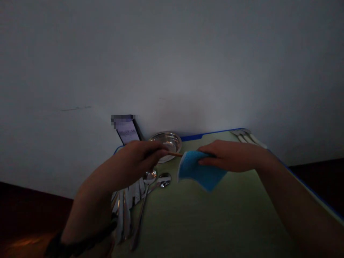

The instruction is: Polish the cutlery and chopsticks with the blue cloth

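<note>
My left hand (139, 157) is closed on a thin brownish stick-like piece (175, 154), maybe a chopstick, whose tip pokes out toward the right. My right hand (231, 156) grips a blue cloth (200, 171), which hangs just above the pale green table surface (215, 215). The stick's tip meets the cloth's left edge. Both hands hover over the table's far part, close to the wall.
Several spoons and other cutlery (139, 200) lie under my left forearm. A shiny metal bowl (168, 142) sits at the back by the wall, beside a propped phone (127, 130). More cutlery (247, 136) lies at the far right corner. The table has a blue rim (204, 134).
</note>
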Available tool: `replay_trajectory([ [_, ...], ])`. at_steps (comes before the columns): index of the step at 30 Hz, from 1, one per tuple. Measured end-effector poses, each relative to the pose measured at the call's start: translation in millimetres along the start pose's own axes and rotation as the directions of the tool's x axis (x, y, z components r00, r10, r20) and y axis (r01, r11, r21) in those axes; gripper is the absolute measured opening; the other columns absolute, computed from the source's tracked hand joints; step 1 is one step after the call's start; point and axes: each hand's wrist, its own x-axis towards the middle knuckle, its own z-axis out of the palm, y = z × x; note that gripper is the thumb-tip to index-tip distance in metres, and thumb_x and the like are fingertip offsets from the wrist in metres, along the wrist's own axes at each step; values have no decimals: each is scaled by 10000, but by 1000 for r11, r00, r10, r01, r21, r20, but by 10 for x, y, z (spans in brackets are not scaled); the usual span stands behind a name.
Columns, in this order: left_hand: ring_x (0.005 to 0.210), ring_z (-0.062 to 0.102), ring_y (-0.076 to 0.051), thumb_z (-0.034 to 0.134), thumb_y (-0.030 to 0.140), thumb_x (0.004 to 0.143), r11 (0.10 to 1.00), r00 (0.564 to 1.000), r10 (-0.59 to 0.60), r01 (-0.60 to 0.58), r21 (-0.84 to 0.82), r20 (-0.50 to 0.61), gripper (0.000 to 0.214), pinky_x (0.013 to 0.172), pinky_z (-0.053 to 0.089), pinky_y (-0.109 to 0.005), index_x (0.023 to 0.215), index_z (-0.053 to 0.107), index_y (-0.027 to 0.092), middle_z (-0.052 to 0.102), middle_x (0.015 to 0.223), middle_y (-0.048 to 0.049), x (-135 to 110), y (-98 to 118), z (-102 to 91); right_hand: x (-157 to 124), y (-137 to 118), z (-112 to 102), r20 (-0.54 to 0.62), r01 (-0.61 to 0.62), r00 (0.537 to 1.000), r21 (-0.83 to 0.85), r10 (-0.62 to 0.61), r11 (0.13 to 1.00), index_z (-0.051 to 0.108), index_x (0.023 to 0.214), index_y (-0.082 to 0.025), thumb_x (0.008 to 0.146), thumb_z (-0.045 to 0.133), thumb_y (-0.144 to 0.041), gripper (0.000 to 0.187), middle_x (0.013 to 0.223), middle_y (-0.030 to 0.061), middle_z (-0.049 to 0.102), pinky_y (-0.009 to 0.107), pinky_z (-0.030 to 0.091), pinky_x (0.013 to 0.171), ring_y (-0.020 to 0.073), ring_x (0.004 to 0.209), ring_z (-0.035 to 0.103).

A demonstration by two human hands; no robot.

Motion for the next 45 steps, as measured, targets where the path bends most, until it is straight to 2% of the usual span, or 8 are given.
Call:
replay_trajectory([
  [5,619,593,-106,462,323,859,998,1000,-2,0,-65,-22,210,541,431,-189,892,611,179,647,721,10,78,113,71,-8,-129,-3,1,27,1000,-33,-27,999,555,923,-171,862,383,-381,278,843,54,624,244,368,568,136,675,552],
  [13,703,639,-99,559,301,818,981,998,-21,10,-192,-54,172,597,466,-160,953,650,246,705,820,37,-33,38,-39,-56,-15,-76,-81,27,996,-52,-31,998,575,887,-192,845,433,-367,229,833,28,620,246,368,577,137,679,551],
  [18,648,634,-98,635,298,741,981,999,1,-8,-193,-34,98,583,463,-157,800,678,232,700,720,55,-29,140,-21,-6,-125,2,-113,118,986,-32,-121,992,594,914,-209,845,453,-353,213,853,16,633,253,391,632,146,740,571],
  [22,577,604,-109,578,255,753,996,995,-48,54,-74,83,104,511,429,-176,746,659,189,668,654,30,2,118,55,65,-296,165,-196,25,979,-148,-54,989,595,902,-179,870,409,-357,259,867,55,636,303,404,671,186,765,580],
  [28,622,607,-122,465,267,821,1000,971,-10,13,-10,241,204,560,430,-202,804,657,199,670,715,13,-4,54,55,170,-325,242,-205,98,969,-181,-135,979,572,956,-190,877,392,-364,263,893,56,638,307,407,685,189,789,582],
  [32,562,584,-116,413,325,853,999,980,-50,51,0,194,285,532,420,-204,773,646,183,648,645,9,-35,-38,-35,192,-152,151,-181,129,972,-107,-147,986,576,935,-189,882,367,-398,300,898,54,637,295,399,688,174,790,569],
  [39,644,608,-149,402,401,851,972,975,-221,218,87,23,340,605,436,-221,953,654,197,679,717,-12,-268,-458,-218,-21,217,-64,-143,-45,989,-43,38,998,602,896,-185,854,385,-453,347,807,39,635,258,375,589,150,673,559],
  [45,732,617,-187,420,428,840,962,971,-238,231,143,27,344,663,444,-265,975,644,204,692,862,-46,-218,-379,-152,-65,165,-90,-152,-54,987,-72,42,996,607,907,-198,844,406,-443,323,822,35,636,257,369,592,148,680,557],
])
